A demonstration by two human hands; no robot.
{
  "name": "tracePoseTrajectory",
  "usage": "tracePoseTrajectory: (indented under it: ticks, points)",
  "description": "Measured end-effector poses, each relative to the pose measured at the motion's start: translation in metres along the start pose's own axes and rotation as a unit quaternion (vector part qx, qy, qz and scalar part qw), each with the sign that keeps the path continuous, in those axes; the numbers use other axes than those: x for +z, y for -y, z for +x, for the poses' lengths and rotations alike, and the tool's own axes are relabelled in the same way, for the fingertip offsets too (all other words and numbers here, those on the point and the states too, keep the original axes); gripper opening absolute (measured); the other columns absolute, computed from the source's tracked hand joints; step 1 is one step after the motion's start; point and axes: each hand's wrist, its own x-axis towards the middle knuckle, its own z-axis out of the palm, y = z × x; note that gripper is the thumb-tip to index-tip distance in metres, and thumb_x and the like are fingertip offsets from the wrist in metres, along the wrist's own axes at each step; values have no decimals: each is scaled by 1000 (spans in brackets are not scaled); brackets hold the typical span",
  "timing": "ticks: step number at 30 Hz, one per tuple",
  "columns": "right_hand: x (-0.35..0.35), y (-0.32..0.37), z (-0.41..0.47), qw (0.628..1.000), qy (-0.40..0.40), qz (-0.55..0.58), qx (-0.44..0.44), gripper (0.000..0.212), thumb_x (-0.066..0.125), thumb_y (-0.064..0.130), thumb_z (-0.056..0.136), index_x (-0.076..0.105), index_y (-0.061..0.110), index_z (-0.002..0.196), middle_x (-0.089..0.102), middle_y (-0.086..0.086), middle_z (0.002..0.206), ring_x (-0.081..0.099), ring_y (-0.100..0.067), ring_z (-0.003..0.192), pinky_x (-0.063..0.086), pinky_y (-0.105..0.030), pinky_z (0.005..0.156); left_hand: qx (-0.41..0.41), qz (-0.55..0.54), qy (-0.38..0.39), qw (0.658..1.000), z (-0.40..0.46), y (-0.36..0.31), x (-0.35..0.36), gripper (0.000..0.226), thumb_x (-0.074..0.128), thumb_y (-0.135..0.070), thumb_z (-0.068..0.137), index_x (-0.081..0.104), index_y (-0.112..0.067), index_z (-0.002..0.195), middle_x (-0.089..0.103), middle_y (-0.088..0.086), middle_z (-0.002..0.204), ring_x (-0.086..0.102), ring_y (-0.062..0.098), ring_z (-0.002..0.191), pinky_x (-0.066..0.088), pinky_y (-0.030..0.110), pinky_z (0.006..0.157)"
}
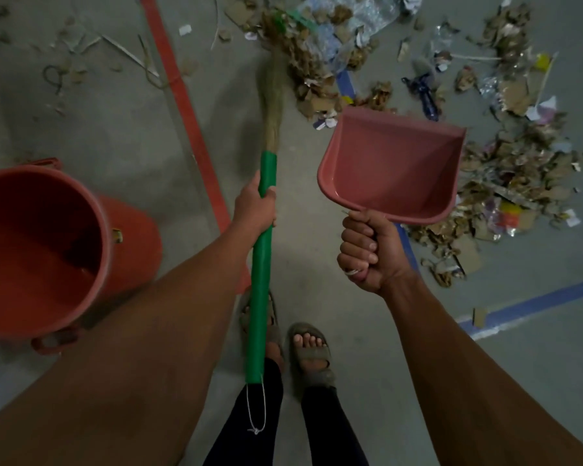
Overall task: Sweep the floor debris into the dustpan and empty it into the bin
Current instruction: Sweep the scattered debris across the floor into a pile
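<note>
My left hand [254,206] grips the green handle of a grass broom [262,264]; its straw head [272,102] reaches forward to the edge of the debris. My right hand [367,250] grips the handle of a pink dustpan [389,166], held above the floor with its hollow facing up and nothing in it. Torn cardboard, dry leaves, plastic wrap and paper scraps [505,183] lie spread over the concrete floor ahead and to the right. A red bin [108,230] stands open at the left, with nothing visible inside.
A red tape line [189,119] runs along the floor between bin and broom. Blue tape lines [532,304] cross at the right. Thin sticks and small bits [122,48] lie at the far left. My sandalled feet [308,351] stand below the hands.
</note>
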Motion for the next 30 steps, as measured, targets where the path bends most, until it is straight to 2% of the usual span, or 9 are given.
tracePoseTrajectory:
  ticks: [4, 8, 10, 13, 15, 20, 23, 25, 30]
  points:
    - [-20, 2, -31, 1000, -1, 22, -21, 42, 48, 21, 96, 34, 23, 56, 24, 9, 38, 18, -6, 27, 12, -19, 36, 44, 66, -1, 997, -27, 7, 19, 65, 53, -26, 104, 25, -42, 160, 71, 6, 101, 66, 19, 62, 54, 28, 50]
    - [-41, 6, -67, 998, -14, 40, -50, 42, 51, 20, 95, 33, 23, 57, 22, 9, 39, 19, -6, 27, 15, -18, 33, 90, 208, 81, 971, -47, 18, 43, 64, 55, -35, 101, 28, -48, 157, 71, 12, 114, 72, 25, 81, 63, 41, 75]
    - [-52, 8, -84, 997, -16, 49, -58, 42, 51, 20, 95, 33, 23, 58, 20, 9, 40, 15, -6, 29, 17, -18, 32, 78, 277, 128, 949, -52, 17, 56, 63, 56, -35, 102, 30, -44, 158, 69, 13, 114, 72, 27, 80, 63, 39, 74]
    - [-72, 12, -107, 996, -21, 54, -69, 42, 50, 20, 96, 33, 23, 57, 20, 9, 40, 12, -7, 30, 15, -18, 33, 46, 344, 167, 923, -47, 10, 74, 50, 56, -28, 101, 48, -32, 150, 69, 15, 107, 73, 31, 74, 63, 36, 65]
    - [-85, 15, -120, 995, -26, 56, -79, 43, 49, 20, 96, 34, 23, 57, 19, 9, 40, 11, -7, 31, 14, -18, 34, 43, 370, 142, 917, -42, 7, 85, 39, 54, -28, 98, 58, -22, 136, 72, 20, 103, 74, 34, 78, 63, 39, 72]
    - [-110, 15, -155, 990, -32, 83, -109, 42, 47, 20, 95, 34, 23, 56, 13, 10, 43, 9, -7, 32, 12, -19, 34, 66, 328, 49, 941, -54, 2, 118, 57, 47, -33, 100, 39, -20, 154, 64, 21, 126, 70, 39, 97, 61, 46, 88]
    - [-123, 13, -176, 986, -25, 104, -126, 43, 47, 20, 96, 35, 23, 55, 14, 9, 43, 10, -7, 32, 13, -19, 34, 113, 311, 71, 941, -77, 10, 134, 60, 44, -38, 99, 31, -26, 157, 60, 17, 131, 66, 39, 106, 58, 53, 92]
    - [-129, 13, -190, 984, -24, 113, -133, 43, 46, 20, 96, 36, 22, 55, 14, 9, 43, 10, -7, 32, 14, -19, 33, 142, 305, 90, 937, -96, 15, 140, 59, 44, -41, 100, 30, -30, 155, 62, 15, 126, 67, 38, 100, 59, 53, 88]
    - [-141, 16, -225, 978, -42, 126, -159, 42, 47, 20, 96, 34, 23, 56, 24, 9, 38, 10, -8, 32, 16, -19, 32, 225, 350, 168, 894, -137, 25, 153, 55, 49, -36, 105, 34, -35, 158, 65, 13, 129, 68, 36, 104, 58, 46, 92]
